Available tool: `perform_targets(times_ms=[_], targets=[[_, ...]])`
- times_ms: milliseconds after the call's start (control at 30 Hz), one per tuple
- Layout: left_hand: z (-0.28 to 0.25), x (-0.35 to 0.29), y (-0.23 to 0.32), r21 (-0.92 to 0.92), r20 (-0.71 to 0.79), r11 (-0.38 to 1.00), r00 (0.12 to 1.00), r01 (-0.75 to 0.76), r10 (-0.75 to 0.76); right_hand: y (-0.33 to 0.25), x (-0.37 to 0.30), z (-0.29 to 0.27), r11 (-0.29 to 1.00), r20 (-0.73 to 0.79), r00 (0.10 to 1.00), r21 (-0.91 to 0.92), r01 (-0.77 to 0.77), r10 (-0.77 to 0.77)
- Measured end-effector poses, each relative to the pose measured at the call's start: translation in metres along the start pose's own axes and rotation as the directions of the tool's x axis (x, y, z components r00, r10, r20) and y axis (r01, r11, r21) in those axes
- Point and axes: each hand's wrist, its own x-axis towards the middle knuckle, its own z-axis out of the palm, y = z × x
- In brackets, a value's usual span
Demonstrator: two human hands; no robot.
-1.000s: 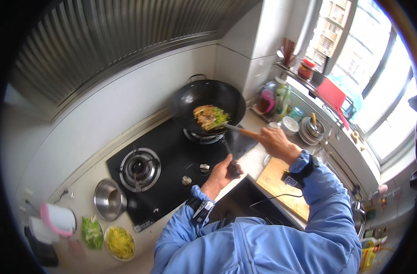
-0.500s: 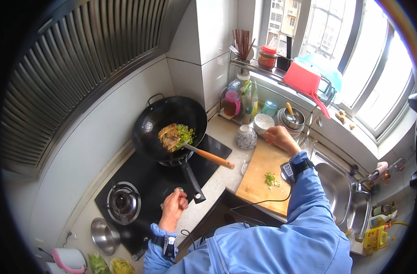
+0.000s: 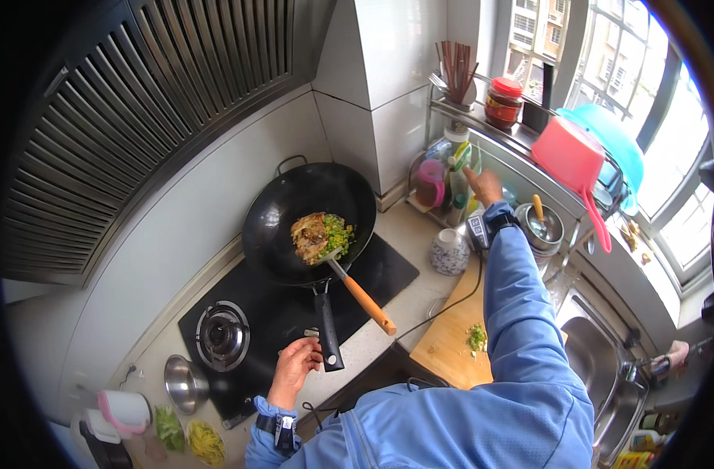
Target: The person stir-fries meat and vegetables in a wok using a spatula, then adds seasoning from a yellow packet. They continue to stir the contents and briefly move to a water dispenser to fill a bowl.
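Right hand (image 3: 486, 186), fingers open and holding nothing, reaches toward the bottles (image 3: 451, 176) at 1 o'clock of the wok (image 3: 310, 219), while left hand (image 3: 294, 366), open, rests beside the wok handle (image 3: 328, 334); advisable to steady that handle.

The round black metal wok (image 3: 310, 205) sits on the far burner of the flat black glass hob (image 3: 279, 313), with the long orange-handled spatula (image 3: 361, 293) resting in it. The left hand (image 3: 297, 363) lies just beside the wok's handle. Right of the hob lies the rectangular wooden chopping board (image 3: 451, 344). The right hand (image 3: 484, 186) reaches among the plastic bottles (image 3: 451, 168) behind it.
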Motion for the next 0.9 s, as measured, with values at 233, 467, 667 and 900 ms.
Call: perform_targets(times_ms=[233, 467, 667, 900], targets=[[-0.033, -0.021, -0.004, -0.086, -0.217, 0.996, 0.976, -0.034, 0.014, 0.032, 0.039, 0.026, 0.925, 0.094, 0.95, -0.218, 0.313, -0.299], [-0.06, -0.034, -0.018, -0.228, -0.304, 0.969, 0.953, -0.095, 0.021, 0.067, 0.03, 0.0, 0.903, -0.019, 0.999, 0.429, -0.018, 0.029], [-0.057, -0.028, -0.014, -0.259, -0.319, 0.962, 0.948, -0.088, 0.001, 0.069, 0.013, -0.016, 0.83, -0.001, 0.999, 0.557, -0.03, 0.037], [-0.053, -0.024, -0.008, -0.252, -0.304, 0.963, 0.952, -0.099, 0.019, 0.073, 0.023, -0.003, 0.919, -0.052, 0.997, 0.394, -0.029, 0.054]])
